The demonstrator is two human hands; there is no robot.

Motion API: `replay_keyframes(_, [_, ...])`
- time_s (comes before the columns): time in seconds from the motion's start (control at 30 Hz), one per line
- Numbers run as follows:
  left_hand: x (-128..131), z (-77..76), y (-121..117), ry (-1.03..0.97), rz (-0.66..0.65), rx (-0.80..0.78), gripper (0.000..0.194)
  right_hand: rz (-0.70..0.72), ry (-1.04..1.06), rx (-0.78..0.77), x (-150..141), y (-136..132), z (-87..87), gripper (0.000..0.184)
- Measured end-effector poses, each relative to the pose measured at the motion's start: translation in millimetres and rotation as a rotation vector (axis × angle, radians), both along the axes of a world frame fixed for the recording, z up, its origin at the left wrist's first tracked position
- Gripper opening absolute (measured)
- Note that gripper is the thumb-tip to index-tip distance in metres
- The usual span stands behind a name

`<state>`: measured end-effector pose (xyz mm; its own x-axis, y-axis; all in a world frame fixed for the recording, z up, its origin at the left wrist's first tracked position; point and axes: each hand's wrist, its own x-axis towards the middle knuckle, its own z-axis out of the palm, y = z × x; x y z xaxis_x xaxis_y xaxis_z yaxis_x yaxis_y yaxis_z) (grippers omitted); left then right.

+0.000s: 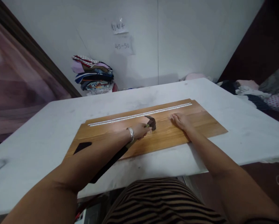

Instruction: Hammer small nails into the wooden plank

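Observation:
My left hand [141, 130], with a silver bracelet at its wrist, is closed round a claw hammer [152, 123] close to its head. The hammer's dark handle slants back beneath my left forearm. Under both hands lies a wood-grain board [139, 147], flat on the table. My right hand [180, 120] is over the board's right half, its fingers curled together; whatever they may hold is too small to make out. Two thin whitish strips [139, 115] run side by side along the board's far edge. A black shape [82, 147] shows on the board's left part, partly behind my forearm.
The board rests on a white-covered table [43, 133]. Folded cloths [95, 74] are piled at the back left by the wall. More clothes [253, 91] lie beyond the right edge. Paper notes [123, 46] hang on the wall, and a pinkish curtain [20, 74] is at left.

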<state>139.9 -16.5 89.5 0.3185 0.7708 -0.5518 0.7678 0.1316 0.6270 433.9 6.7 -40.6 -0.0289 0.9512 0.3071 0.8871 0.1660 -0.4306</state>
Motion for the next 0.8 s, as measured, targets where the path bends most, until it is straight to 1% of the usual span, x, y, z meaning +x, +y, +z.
replay_keyframes(0.2, [-1.8, -3.2, -1.0, 0.019, 0.027, -0.007, 0.031, -0.017, 0.026, 0.052, 2.9, 3.3, -9.2, 0.045])
replay_keyframes(0.3, [-2.0, -0.7, 0.2, 0.005, 0.016, 0.013, 0.030, -0.017, 0.042, 0.072, 2.2, 1.6, -8.4, 0.040])
replay_keyframes(0.4, [-0.4, 2.8, 1.4, -0.006, 0.006, 0.044, 0.029, -0.036, 0.035, 0.060, 1.0, 0.0, -5.6, 0.038])
replay_keyframes(0.53, [2.8, 5.0, -0.1, 0.006, -0.007, 0.034, 0.031, -0.057, 0.027, 0.047, 0.1, 0.1, -3.9, 0.037])
replay_keyframes(0.7, [3.7, 4.3, -2.8, 0.038, -0.037, 0.003, 0.040, -0.054, 0.023, 0.072, 1.7, 2.6, -8.7, 0.038])
replay_keyframes(0.8, [1.9, 2.8, -0.3, 0.005, -0.029, 0.010, 0.038, -0.050, 0.020, 0.070, 3.0, 4.2, -11.4, 0.038])
